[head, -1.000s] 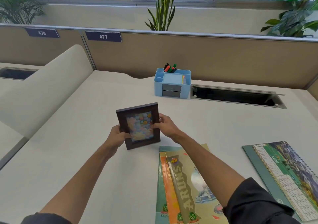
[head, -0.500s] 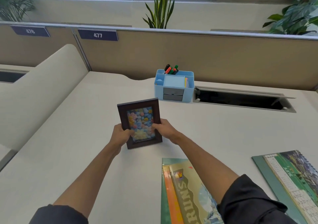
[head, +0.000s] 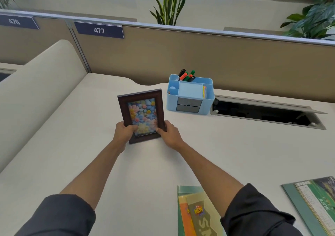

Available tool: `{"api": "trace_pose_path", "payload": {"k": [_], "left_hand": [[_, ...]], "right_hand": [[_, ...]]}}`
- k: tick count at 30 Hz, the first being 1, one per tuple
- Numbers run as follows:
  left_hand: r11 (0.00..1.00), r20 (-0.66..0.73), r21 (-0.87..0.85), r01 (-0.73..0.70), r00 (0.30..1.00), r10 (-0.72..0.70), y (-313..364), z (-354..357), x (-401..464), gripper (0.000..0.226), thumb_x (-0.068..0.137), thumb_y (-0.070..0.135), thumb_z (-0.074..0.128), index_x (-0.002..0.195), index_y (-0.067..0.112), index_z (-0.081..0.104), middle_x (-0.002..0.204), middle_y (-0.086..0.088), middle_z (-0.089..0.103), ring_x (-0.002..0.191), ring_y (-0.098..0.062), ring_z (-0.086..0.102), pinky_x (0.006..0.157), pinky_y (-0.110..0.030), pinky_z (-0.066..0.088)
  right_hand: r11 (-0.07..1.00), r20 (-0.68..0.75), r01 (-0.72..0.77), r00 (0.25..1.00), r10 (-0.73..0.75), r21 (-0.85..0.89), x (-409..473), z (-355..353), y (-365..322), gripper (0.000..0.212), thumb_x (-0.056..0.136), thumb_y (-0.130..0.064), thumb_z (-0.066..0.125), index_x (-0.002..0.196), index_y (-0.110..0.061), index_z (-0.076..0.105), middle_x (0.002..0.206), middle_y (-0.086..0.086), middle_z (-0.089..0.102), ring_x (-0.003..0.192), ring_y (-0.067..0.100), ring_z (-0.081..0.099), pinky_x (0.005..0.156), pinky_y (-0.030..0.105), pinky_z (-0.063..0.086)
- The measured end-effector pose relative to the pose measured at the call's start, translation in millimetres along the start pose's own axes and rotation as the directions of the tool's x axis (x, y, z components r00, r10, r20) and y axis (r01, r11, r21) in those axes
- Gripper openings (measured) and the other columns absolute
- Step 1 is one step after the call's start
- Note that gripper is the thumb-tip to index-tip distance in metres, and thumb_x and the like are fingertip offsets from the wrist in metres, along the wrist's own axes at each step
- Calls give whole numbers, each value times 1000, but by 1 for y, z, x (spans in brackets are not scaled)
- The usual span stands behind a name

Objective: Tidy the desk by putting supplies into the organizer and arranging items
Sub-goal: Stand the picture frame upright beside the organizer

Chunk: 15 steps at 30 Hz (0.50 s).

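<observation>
Just left of the blue plastic organizer (head: 189, 97), you hold a dark wooden picture frame (head: 142, 115) upright, its glossy pane showing soft pastel flowers. Your left hand (head: 125, 130) grips its lower left edge, thumb curled over the glass; your right hand (head: 169, 133) pinches the lower right edge. Whether the frame's base touches the smooth cream desk (head: 72, 145) you cannot tell. Markers (head: 186, 75) stand in the organizer's back compartment. Nearer you than the organizer lie glossy booklets (head: 197, 212), with a spiral calendar (head: 315, 199) right of them.
</observation>
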<state>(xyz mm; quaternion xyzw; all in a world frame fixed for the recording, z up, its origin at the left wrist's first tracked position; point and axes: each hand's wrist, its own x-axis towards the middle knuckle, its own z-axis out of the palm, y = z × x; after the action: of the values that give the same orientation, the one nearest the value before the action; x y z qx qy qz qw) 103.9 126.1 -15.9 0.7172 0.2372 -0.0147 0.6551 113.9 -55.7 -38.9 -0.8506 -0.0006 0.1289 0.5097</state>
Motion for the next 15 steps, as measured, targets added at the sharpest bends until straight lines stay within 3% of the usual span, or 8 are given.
{"api": "trace_pose_path", "payload": {"k": [4, 9, 15], "left_hand": [[1000, -3, -17, -17, 1000, 17, 10, -2, 22, 27, 81, -8, 58, 107, -1, 62, 104, -8, 65, 94, -24, 62, 75, -30, 50], [1000, -14, -27, -6, 1000, 5, 19, -11, 55, 26, 81, -8, 59, 105, 2, 60, 105, -9, 65, 96, -27, 62, 83, -37, 53], [999, 0, -45, -9, 1000, 9, 27, -15, 87, 26, 80, -8, 60, 103, 3, 60, 107, -10, 66, 99, -29, 63, 82, -36, 53]], "right_hand": [[997, -23, 26, 999, -27, -75, 27, 9, -7, 40, 95, -37, 57, 124, -10, 58, 118, 10, 65, 106, 28, 61, 91, 39, 51], [971, 2, 6, 1000, -6, -240, 64, 15, -17, 48, 93, -52, 54, 120, -13, 61, 114, 12, 66, 102, 31, 61, 87, 43, 53], [932, 45, -24, 998, 43, -361, 94, 18, -26, 56, 94, -58, 46, 131, -17, 56, 123, 9, 63, 108, 31, 60, 91, 45, 52]]}}
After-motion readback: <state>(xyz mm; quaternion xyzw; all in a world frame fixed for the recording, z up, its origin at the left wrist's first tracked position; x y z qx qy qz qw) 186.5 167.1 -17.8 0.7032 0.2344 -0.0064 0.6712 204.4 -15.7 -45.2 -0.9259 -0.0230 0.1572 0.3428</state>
